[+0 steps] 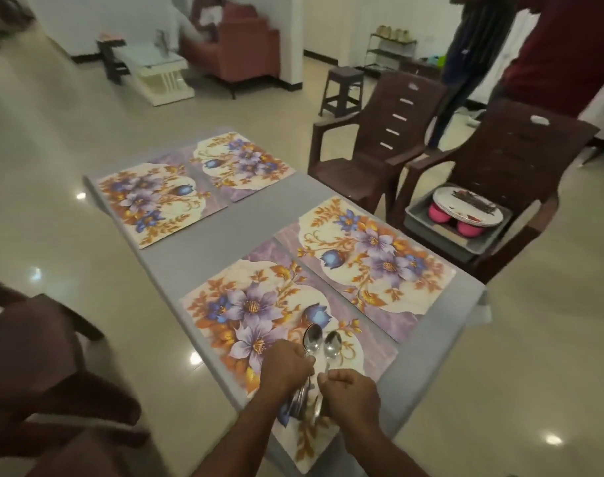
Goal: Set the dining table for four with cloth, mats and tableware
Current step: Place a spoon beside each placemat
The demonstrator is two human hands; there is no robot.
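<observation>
While gripped by hands (pixel 319 376), spoons (pixel 323 342).

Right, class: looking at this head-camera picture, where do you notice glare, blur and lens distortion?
Head view: ceiling lights glare as bright spots on the glossy cream floor tiles; the standing person in the dark red top is motion-blurred; the wide lens bends the grey-clothed table edges; the shiny steel spoons and nearest floral place mat stay fairly sharp.
</observation>
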